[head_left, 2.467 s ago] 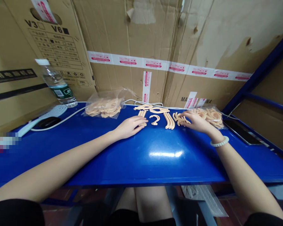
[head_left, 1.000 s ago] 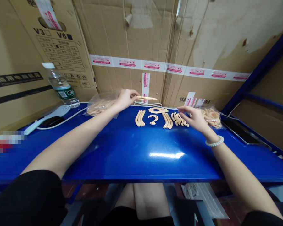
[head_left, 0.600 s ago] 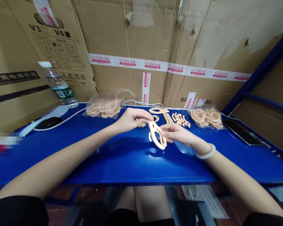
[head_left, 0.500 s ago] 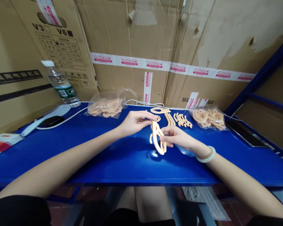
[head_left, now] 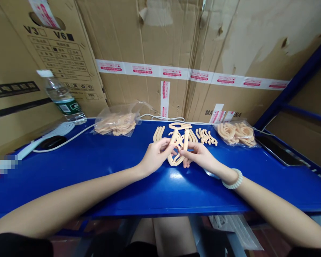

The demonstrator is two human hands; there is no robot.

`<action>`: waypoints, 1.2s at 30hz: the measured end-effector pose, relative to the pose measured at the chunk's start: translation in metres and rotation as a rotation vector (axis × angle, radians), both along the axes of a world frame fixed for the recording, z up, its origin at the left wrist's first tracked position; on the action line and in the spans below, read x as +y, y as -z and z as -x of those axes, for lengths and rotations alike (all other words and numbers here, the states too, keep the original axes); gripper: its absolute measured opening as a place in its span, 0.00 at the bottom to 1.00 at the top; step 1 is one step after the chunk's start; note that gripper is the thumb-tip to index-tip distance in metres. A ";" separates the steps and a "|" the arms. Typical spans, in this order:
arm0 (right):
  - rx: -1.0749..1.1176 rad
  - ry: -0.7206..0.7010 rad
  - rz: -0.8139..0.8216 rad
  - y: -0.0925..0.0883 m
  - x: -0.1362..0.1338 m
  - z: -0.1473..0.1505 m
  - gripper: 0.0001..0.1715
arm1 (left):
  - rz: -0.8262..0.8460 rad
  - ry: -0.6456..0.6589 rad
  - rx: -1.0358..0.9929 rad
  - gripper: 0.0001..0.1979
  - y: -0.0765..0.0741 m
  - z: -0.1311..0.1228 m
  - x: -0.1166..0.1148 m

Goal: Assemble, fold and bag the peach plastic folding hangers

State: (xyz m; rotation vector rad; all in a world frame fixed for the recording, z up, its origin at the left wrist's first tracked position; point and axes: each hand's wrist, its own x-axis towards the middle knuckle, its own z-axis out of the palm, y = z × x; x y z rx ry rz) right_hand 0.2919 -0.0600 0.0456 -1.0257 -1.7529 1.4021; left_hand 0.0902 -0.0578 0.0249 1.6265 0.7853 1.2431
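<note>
Above the blue table, both hands grip a peach-coloured plastic folding hanger (head_left: 173,161), its two arms spread in a V and joined at the bottom. My left hand (head_left: 158,154) pinches the left arm between thumb and fingers. My right hand (head_left: 199,155) is closed round the right arm, with some fingertips below it. Just behind lie loose curved strips (head_left: 158,133), a folded hanger piece (head_left: 180,126) and several small hook-shaped parts (head_left: 206,136). More strips behind my right hand are partly hidden.
Clear bags of similar parts lie at back left (head_left: 116,123) and back right (head_left: 235,133). A water bottle (head_left: 65,101), a black mouse-like object (head_left: 52,142) and a pale-blue handled item (head_left: 46,137) are left. A phone-like slab (head_left: 280,150) lies right. Cardboard (head_left: 147,96) stands behind.
The hanger has turned from edge-on to facing me, its arms now spread apart. My left hand has moved down from its top to its left arm. The view has shifted slightly.
</note>
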 end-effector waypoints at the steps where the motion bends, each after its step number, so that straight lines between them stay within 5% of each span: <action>1: 0.009 0.014 0.007 0.000 0.000 -0.001 0.25 | -0.008 -0.007 -0.002 0.17 0.000 0.000 0.000; 17: 0.078 0.358 -0.159 -0.010 0.015 -0.018 0.18 | -0.135 -0.091 -0.065 0.08 -0.002 0.011 0.023; 25: 0.232 0.392 -0.134 -0.015 0.017 -0.023 0.19 | -0.127 -0.125 0.007 0.07 -0.005 0.017 0.029; 36: 0.195 0.214 -0.111 -0.006 0.016 -0.018 0.20 | 0.032 0.182 0.085 0.14 -0.012 0.010 0.013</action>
